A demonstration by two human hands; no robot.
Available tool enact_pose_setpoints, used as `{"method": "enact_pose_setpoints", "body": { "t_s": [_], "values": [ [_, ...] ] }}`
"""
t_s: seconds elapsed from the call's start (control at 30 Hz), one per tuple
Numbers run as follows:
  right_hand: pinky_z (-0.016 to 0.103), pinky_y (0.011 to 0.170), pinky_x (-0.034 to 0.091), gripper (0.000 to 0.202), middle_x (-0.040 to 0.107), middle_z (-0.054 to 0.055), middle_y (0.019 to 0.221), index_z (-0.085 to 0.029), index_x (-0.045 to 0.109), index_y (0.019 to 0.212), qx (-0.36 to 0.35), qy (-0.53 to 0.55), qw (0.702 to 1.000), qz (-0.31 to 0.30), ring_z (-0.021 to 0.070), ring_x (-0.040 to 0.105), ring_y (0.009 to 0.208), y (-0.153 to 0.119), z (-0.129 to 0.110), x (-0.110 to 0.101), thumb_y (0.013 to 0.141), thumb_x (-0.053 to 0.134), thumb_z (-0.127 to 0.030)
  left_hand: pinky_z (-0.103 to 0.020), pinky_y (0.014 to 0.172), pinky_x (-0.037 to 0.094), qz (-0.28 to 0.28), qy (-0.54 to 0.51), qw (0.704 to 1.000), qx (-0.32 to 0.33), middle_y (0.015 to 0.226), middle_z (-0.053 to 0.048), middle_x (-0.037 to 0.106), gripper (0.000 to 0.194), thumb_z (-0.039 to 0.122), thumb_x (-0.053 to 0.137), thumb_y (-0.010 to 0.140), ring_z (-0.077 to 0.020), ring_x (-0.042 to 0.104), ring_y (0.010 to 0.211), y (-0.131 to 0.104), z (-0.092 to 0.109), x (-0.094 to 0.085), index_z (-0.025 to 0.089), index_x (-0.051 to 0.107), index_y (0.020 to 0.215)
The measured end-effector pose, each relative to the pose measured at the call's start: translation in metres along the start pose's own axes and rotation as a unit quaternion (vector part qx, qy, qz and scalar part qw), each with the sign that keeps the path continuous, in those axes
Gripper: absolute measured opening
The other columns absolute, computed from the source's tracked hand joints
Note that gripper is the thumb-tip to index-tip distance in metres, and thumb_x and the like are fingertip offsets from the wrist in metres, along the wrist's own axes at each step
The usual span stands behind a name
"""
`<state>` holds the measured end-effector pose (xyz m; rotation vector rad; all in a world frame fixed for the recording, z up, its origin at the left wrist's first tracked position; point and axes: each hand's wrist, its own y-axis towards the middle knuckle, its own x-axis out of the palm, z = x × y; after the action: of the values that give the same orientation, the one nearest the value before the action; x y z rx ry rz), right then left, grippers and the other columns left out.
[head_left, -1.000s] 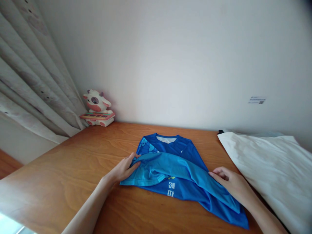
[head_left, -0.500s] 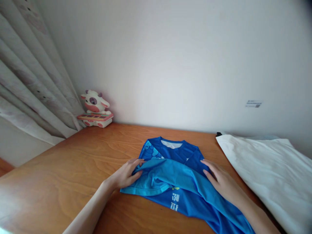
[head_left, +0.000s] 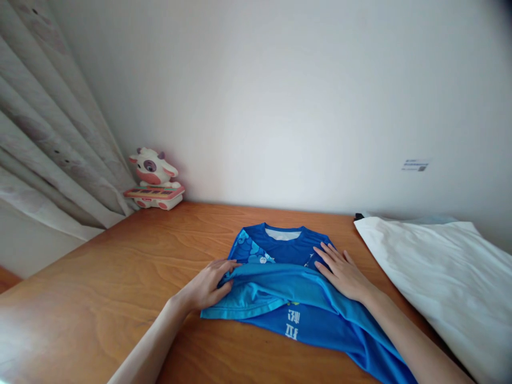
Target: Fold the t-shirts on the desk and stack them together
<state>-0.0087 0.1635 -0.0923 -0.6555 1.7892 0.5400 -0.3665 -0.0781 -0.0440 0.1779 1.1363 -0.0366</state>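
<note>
A blue shirt [head_left: 304, 285] lies on the wooden table, its collar toward the wall. Its lighter blue lower part is folded up over the chest, and white lettering shows beneath the fold. My left hand [head_left: 212, 284] rests at the left edge of the folded part, thumb and fingers apart, with fingertips on the fabric. On the right side of the chest my right hand [head_left: 343, 271] lies flat with its fingers spread. The shirt's right side trails toward the front edge of the view, partly under my right forearm.
A toy cow with a keyboard [head_left: 154, 181] sits at the table's [head_left: 120, 261] back left corner, beside a curtain [head_left: 48, 122]. White fabric [head_left: 440, 266] lies at the right. A wall stands behind the table.
My right hand has moved up and left onto the shirt's chest, and its fingers have spread. My left hand has hardly moved. The folded part lies slightly differently at the right.
</note>
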Motion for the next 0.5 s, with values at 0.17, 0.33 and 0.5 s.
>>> {"method": "enact_pose_setpoints", "body": {
  "t_s": [0.17,0.33,0.5],
  "values": [
    [0.056,0.122,0.026,0.061,0.053,0.013,0.154,-0.024,0.064,0.134,-0.043,0.043,0.996,0.066,0.032,0.046,0.144,-0.024,-0.008,-0.028,0.1,0.034,-0.065,-0.036,0.102,0.051,0.036,-0.048,0.998,-0.015,0.123,-0.011,0.071,0.028,0.039,0.049,0.099,-0.0254,0.067,0.113,0.001,0.008,-0.008,0.023,0.061,0.118],
    [0.037,0.088,0.052,0.046,0.07,0.006,0.098,-0.024,0.071,0.098,0.002,0.164,0.986,-0.02,0.0239,0.065,0.093,-0.075,0.011,-0.052,0.092,0.055,-0.067,-0.027,0.072,0.051,0.07,-0.128,0.984,-0.098,0.087,-0.002,0.07,0.034,0.055,0.051,0.099,-0.0188,0.066,0.078,0.0,0.008,-0.015,0.023,0.06,0.096],
    [0.029,0.069,0.049,0.052,0.061,-0.002,0.077,-0.024,0.07,0.098,0.041,0.25,0.964,-0.075,0.0193,0.057,0.074,-0.102,0.042,-0.05,0.07,0.077,-0.068,-0.029,0.081,0.052,0.081,-0.247,0.962,-0.08,0.095,-0.005,0.071,0.037,0.058,0.06,0.093,-0.0218,0.065,0.089,0.0,0.008,-0.015,0.021,0.063,0.093]
  ]
}}
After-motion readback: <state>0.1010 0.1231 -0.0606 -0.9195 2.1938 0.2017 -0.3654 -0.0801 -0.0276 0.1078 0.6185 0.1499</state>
